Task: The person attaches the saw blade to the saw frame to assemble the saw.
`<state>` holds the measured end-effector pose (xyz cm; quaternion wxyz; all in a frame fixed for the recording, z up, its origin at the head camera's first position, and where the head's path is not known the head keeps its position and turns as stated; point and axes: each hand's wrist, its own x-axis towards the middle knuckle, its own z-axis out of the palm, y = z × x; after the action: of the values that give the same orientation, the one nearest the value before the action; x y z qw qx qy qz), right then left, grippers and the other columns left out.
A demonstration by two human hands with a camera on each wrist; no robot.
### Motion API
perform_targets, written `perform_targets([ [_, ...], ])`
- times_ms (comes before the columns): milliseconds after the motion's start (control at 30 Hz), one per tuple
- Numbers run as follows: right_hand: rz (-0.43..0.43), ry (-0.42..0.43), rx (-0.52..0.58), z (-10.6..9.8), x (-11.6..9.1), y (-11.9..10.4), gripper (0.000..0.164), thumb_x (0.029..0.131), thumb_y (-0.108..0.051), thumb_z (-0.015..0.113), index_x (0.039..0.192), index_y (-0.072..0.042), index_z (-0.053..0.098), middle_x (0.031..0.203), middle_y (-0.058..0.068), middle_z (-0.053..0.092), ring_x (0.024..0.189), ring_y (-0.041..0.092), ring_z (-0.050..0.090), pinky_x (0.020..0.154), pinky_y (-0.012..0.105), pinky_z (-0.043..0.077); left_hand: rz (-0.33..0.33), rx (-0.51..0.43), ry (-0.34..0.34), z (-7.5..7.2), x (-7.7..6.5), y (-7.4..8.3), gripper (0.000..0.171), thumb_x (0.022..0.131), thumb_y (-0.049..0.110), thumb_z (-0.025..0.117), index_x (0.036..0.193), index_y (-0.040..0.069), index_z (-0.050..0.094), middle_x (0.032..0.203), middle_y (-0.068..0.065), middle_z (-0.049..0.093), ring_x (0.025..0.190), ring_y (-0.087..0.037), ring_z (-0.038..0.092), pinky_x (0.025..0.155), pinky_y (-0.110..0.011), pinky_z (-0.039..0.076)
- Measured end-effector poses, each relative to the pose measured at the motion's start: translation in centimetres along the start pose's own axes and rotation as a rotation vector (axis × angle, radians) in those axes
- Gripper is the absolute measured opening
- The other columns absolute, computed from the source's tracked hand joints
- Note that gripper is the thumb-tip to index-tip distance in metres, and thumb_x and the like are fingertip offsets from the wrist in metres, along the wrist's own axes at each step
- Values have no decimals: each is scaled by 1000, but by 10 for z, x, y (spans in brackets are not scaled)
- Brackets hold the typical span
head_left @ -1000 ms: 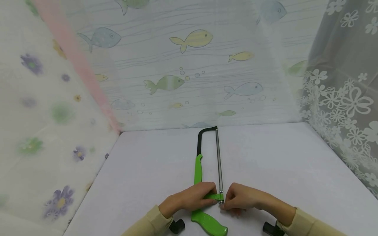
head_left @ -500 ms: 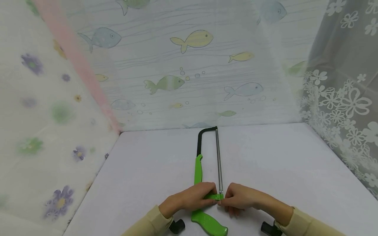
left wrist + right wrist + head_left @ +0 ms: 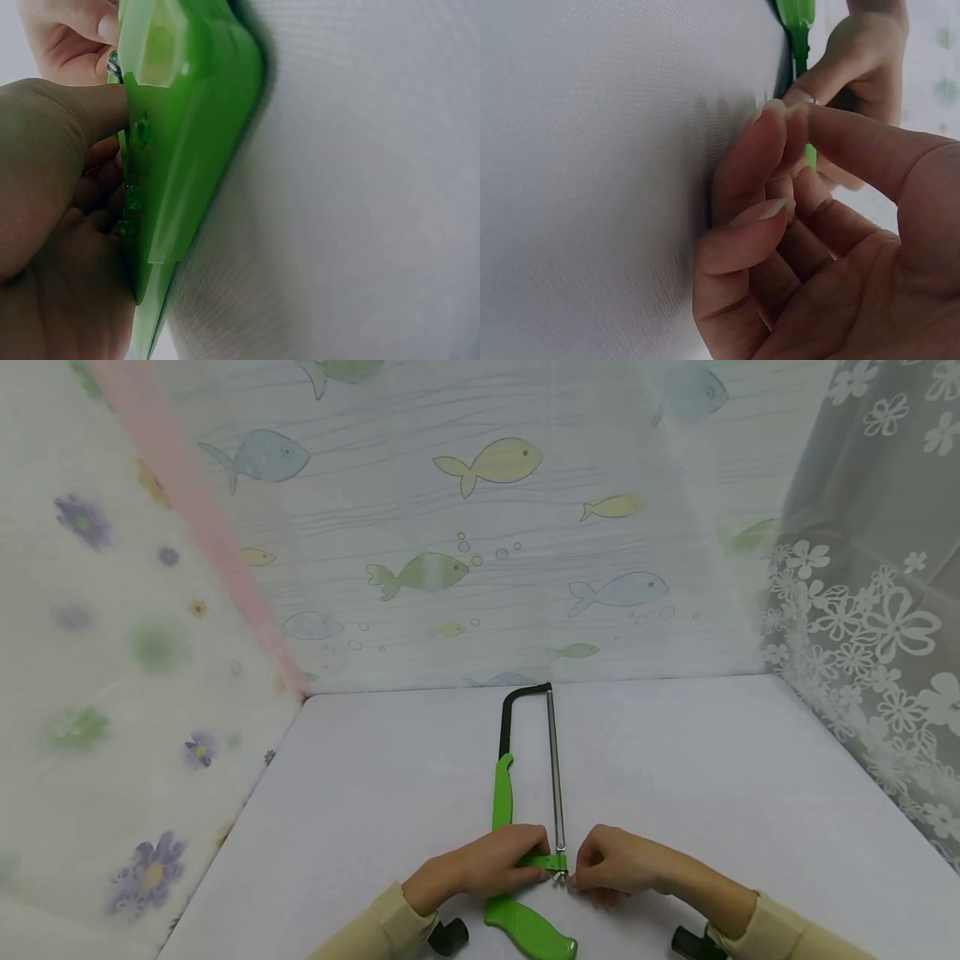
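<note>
A hacksaw [image 3: 503,793] lies on the white table, its black front bow pointing away and its green handle [image 3: 532,931] toward me. The grey blade [image 3: 556,768] runs along its right side. My left hand [image 3: 491,860] grips the green crosspiece [image 3: 555,862] at the blade's near end, thumb on the near side. Just below that crosspiece a small metal wing nut [image 3: 560,879] shows. My right hand [image 3: 618,862] has its fingers curled, with thumb and forefinger brought together at the wing nut's right edge. In the right wrist view those fingertips [image 3: 771,111] hide the nut.
The white table [image 3: 390,760] spreads around the saw. Behind it hangs a fish-print curtain [image 3: 487,527], with a flowered curtain [image 3: 135,735] on the left and grey lace [image 3: 862,593] on the right. Dark wrist cameras [image 3: 450,937] sit by both sleeves.
My right fingertips first moved left over the wing nut, covering it, then back right to its edge, so it shows again. The left hand and hacksaw have stayed in place.
</note>
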<state>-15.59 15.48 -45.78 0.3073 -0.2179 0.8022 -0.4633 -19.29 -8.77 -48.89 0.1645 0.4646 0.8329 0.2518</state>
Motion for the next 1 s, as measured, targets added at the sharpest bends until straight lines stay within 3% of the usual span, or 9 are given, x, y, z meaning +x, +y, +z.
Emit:
perform_targets([
  [200,0,-15,7,2,1,-2,24,92,-15,73,74,1,72,58,-2,56,49,7,48,46,21,36,6,0,3,0,0,0,11,104,26,63,106,17,58,95,15,56,84,1,49,76,-16,43],
  [467,34,-2,-12,6,6,-3,46,94,-31,74,67,7,68,51,-2,54,43,7,42,42,21,28,8,-3,2,0,-1,-1,9,104,24,63,107,17,58,96,14,56,85,1,49,77,-16,43],
  [1000,50,10,-29,5,2,-6,40,96,-29,70,68,0,70,54,-2,60,47,8,48,44,22,32,14,8,3,1,0,-2,11,104,26,63,107,17,58,94,14,55,83,2,48,74,-16,42],
])
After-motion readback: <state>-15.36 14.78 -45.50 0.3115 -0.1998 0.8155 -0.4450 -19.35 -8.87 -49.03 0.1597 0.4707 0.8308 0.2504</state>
